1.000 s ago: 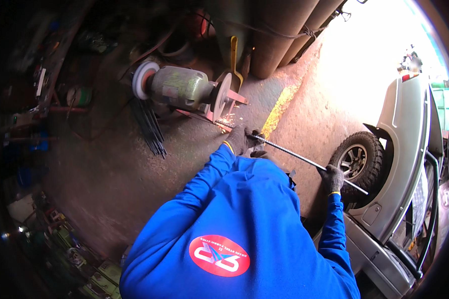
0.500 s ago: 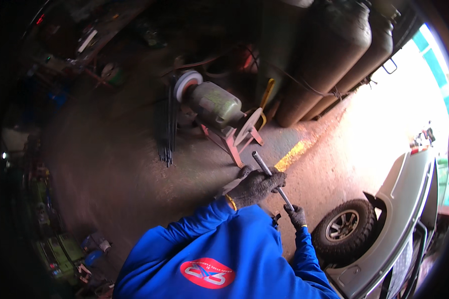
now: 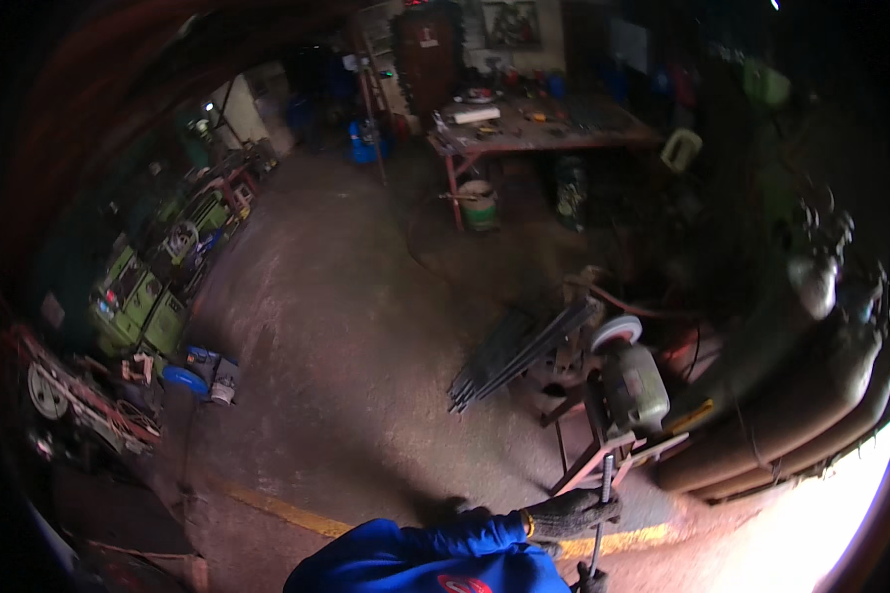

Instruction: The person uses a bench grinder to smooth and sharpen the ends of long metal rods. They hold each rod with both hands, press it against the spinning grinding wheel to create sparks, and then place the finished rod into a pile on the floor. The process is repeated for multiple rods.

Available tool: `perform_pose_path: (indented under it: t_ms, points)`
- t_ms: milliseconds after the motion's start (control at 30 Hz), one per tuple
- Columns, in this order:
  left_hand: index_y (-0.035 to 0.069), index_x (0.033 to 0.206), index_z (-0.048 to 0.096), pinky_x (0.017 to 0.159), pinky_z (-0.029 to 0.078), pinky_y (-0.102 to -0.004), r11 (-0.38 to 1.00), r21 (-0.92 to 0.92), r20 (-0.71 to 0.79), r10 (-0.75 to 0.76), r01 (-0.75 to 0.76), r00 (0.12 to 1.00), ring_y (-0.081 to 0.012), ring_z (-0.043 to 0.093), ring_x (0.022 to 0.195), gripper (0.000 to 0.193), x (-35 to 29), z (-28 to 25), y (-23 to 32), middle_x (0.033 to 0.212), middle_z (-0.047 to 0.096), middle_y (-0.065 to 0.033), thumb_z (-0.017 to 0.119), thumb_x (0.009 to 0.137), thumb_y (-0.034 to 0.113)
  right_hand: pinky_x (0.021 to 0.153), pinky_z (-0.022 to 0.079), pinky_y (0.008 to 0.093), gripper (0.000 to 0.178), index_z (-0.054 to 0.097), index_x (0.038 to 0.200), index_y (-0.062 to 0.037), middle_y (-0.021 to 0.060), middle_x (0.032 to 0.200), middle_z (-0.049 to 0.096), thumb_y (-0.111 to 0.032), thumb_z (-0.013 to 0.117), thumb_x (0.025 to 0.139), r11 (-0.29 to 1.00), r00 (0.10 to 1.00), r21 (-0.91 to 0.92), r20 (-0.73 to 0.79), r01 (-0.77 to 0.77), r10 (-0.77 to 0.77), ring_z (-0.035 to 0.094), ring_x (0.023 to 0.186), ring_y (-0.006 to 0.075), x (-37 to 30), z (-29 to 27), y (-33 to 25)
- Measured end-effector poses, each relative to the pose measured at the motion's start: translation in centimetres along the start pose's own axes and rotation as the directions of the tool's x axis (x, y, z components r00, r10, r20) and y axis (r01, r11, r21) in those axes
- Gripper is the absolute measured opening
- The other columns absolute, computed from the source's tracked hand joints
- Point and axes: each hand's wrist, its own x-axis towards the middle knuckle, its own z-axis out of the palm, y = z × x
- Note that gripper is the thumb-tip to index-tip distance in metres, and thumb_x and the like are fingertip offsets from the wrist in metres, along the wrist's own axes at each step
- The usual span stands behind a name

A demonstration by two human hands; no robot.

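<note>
Dim workshop with a rough, worn grey concrete floor (image 3: 336, 306) across the middle, a yellow painted stripe (image 3: 287, 512) along its near side, and bright daylight at the lower right. Near the lower edge, right of the middle: a thin, straight, ribbed grey metal rod (image 3: 605, 478), almost upright in the view, upper end overlapping an angular, dull-red metal stand (image 3: 588, 463) behind it. Left grip (image 3: 572, 513), in a coarse dark grey knitted glove, closed around the rod a little below that end; smooth blue cloth sleeve (image 3: 475, 535) leading up to the yellow-edged cuff. Right grip (image 3: 591, 580), also dark-gloved, closed around the rod lower down and partly cut off by the lower edge.

On the stand, a round-bellied, grey-green metal bench grinder (image 3: 635, 387) with a pale disc-shaped wheel (image 3: 616, 332) at its far end. Just to the left, a bundle of long, slim, black bars (image 3: 524, 358), ends spread low over the concrete. To the right, large, smooth, round-shouldered metal cylinders (image 3: 811, 400), slanting in the curved view.

Farther back, a long brown tabletop (image 3: 544, 140) on reddish legs, strewn with small items too small to tell apart. Beneath, a round green-and-white bucket (image 3: 479, 211), contents too dark to tell. Along the left side, boxy green metal machines (image 3: 143, 308).
</note>
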Motion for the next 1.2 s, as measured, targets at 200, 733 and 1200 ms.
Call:
perform_pose_path:
  t_ms: [200, 733, 1200]
  points:
    - [-0.001, 0.122, 0.053, 0.084, 0.053, -0.0267, 0.572, -0.750, -0.112, -0.604, 0.332, 0.789, -0.0145, 0.065, 0.104, 0.030, -7.9, -7.3, 0.3, 0.113, 0.064, -0.0077, 0.048, 0.105, 0.023, 0.063, 0.047, 0.0410, 0.050, 0.071, 0.093, 0.0025, 0.0106, 0.070, 0.067, -0.047, 0.067, 0.090, 0.977, 0.981, -0.125, 0.111, 0.172, -0.159, 0.057, 0.068, 0.0171, 0.4, 6.5, -5.9]
    - [0.004, 0.109, 0.059, 0.064, 0.062, -0.0421, 0.727, -0.672, -0.708, -0.574, 0.143, -0.411, -0.0280, 0.071, 0.075, 0.036, -44.3, -37.5, 8.7, 0.092, 0.070, -0.0173, 0.061, 0.094, 0.037, 0.083, 0.053, 0.0443, 0.060, 0.074, 0.091, -0.0134, 0.0160, 0.092, 0.072, -0.071, 0.059, 0.081, 0.391, 0.668, -0.556, 0.695, 0.733, -0.265, 0.068, 0.092, 0.0373, 14.2, 35.6, -29.9]
    - [0.037, 0.135, 0.052, 0.121, 0.009, -0.0502, 0.165, -0.422, -0.881, -0.305, 0.891, -0.361, -0.0131, 0.023, 0.147, 0.041, -73.0, -23.8, 26.1, 0.157, 0.034, 0.0074, 0.048, 0.094, 0.035, 0.073, 0.050, 0.0506, 0.056, 0.070, 0.087, -0.0104, 0.0178, 0.088, 0.069, -0.065, 0.060, 0.082, 0.057, -0.026, 0.042, 0.967, 0.997, -0.254, 0.065, 0.085, 0.0418, 21.7, 55.2, -50.3]
